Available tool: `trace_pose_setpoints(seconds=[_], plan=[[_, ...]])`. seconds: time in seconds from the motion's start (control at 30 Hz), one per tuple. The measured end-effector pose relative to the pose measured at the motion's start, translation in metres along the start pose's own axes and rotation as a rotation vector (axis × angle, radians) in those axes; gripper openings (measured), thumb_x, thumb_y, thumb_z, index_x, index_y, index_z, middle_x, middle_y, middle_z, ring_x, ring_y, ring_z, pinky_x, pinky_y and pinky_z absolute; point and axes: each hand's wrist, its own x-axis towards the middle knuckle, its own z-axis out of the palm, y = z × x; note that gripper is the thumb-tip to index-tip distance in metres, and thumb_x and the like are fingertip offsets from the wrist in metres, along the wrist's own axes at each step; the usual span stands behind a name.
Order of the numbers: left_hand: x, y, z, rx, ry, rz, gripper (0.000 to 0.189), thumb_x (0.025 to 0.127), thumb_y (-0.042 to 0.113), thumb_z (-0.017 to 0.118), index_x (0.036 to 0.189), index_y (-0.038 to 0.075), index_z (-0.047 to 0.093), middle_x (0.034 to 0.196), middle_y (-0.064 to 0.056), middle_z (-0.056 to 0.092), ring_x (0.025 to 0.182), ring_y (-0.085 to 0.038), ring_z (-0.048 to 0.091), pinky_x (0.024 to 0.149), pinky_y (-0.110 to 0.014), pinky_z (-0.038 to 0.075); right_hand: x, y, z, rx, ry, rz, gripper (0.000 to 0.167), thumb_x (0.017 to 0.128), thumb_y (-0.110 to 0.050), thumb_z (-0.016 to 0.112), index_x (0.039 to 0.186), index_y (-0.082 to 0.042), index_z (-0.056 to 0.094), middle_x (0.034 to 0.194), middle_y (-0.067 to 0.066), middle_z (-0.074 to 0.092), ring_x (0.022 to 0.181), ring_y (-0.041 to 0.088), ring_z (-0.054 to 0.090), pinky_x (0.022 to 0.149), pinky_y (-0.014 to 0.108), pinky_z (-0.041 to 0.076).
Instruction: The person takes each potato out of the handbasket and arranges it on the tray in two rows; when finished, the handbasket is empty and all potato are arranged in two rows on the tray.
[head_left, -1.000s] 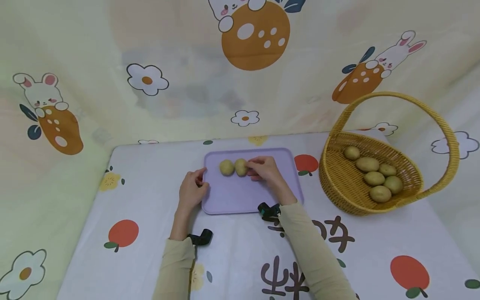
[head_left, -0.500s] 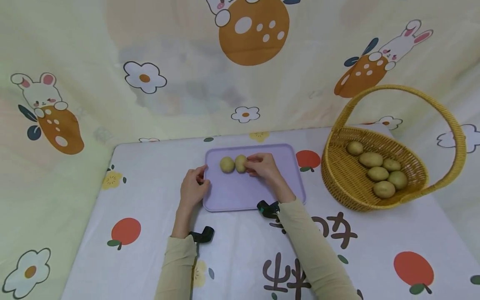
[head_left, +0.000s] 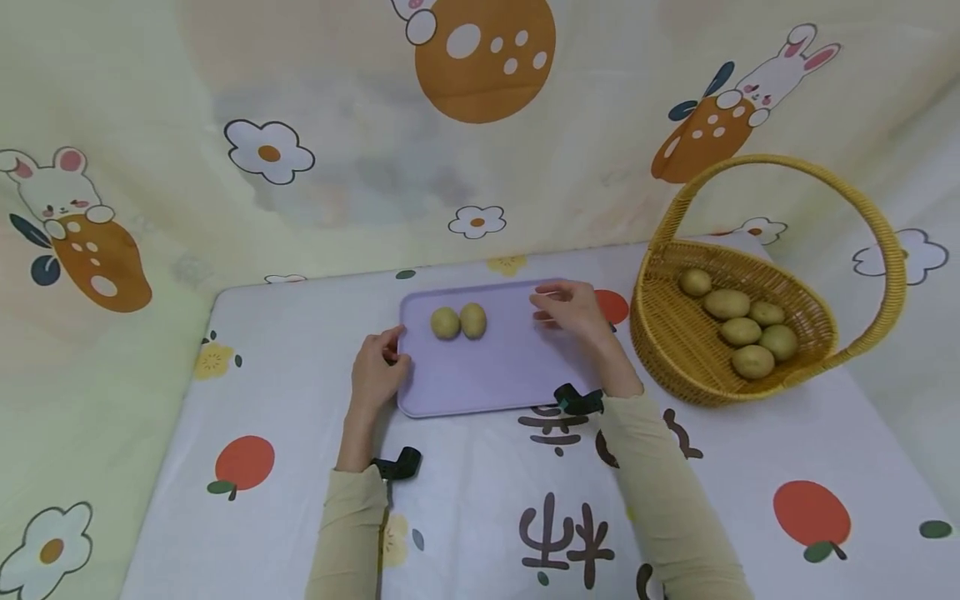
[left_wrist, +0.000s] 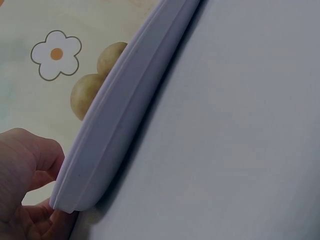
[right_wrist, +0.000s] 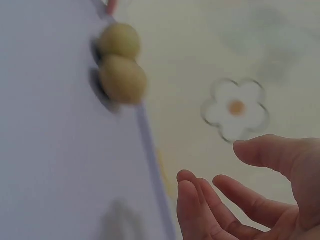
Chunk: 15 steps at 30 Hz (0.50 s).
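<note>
Two round yellowish potatoes, the left potato (head_left: 445, 323) and the right potato (head_left: 473, 320), lie side by side on a light purple tray (head_left: 480, 383). At the tray's left edge, my left hand (head_left: 377, 369) holds the rim between thumb and curled fingers; the left wrist view shows the tray's end (left_wrist: 75, 185) between them. My right hand (head_left: 573, 310) hovers over the tray's right part, apart from the potatoes. In the right wrist view its fingers (right_wrist: 250, 200) and thumb are spread with nothing between them.
A yellow wicker basket (head_left: 667, 367) with a tall handle stands right of the tray, holding several potatoes (head_left: 741, 331). A printed white cloth (head_left: 300, 533) covers the table. Behind it hangs a patterned curtain (head_left: 360, 108).
My right hand has let go of the right potato and moved right, towards the basket side. The left hand stays at the tray's edge. The head view has shifted slightly.
</note>
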Motion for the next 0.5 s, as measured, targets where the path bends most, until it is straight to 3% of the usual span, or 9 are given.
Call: trace_pose_setpoints(seconds=[0.13, 0.27, 0.37, 0.5], plan=[[0.000, -0.001, 0.000, 0.003, -0.001, 0.001, 0.052, 0.082, 0.008, 0.059, 0.134, 0.004, 0.060, 0.100, -0.016, 0.055, 0.089, -0.030, 0.057, 0.080, -0.040, 0.041, -0.011, -0.004, -0.032, -0.036, 0.058, -0.060, 0.043, 0.095, -0.018, 0.063, 0.129, 0.007, 0.057, 0.116, 0.029, 0.063, 0.079, 0.018, 0.070, 0.072, 0.029, 0.056], [0.000, -0.002, 0.000, 0.008, -0.002, -0.004, 0.052, 0.083, 0.008, 0.059, 0.135, 0.005, 0.060, 0.099, -0.015, 0.054, 0.088, -0.029, 0.056, 0.079, -0.039, 0.041, -0.024, -0.009, -0.063, -0.062, 0.138, -0.102, 0.044, 0.095, -0.021, 0.062, 0.128, 0.008, 0.058, 0.094, 0.010, 0.067, 0.068, 0.007, 0.066, 0.065, 0.023, 0.054], [0.000, -0.002, 0.000, 0.007, -0.001, 0.002, 0.052, 0.083, 0.009, 0.059, 0.134, 0.005, 0.060, 0.098, -0.015, 0.054, 0.087, -0.029, 0.056, 0.078, -0.038, 0.040, -0.030, -0.007, -0.089, 0.012, 0.181, -0.112, 0.046, 0.094, -0.019, 0.063, 0.128, 0.011, 0.056, 0.083, -0.005, 0.065, 0.067, 0.005, 0.065, 0.062, 0.022, 0.054], [-0.001, -0.002, 0.000, 0.008, -0.002, 0.019, 0.052, 0.083, 0.009, 0.060, 0.134, 0.004, 0.060, 0.099, -0.016, 0.055, 0.087, -0.029, 0.057, 0.078, -0.039, 0.040, -0.038, 0.002, -0.121, 0.091, 0.223, -0.103, 0.041, 0.094, -0.017, 0.064, 0.124, 0.010, 0.056, 0.080, -0.011, 0.066, 0.065, 0.004, 0.066, 0.060, 0.020, 0.054]])
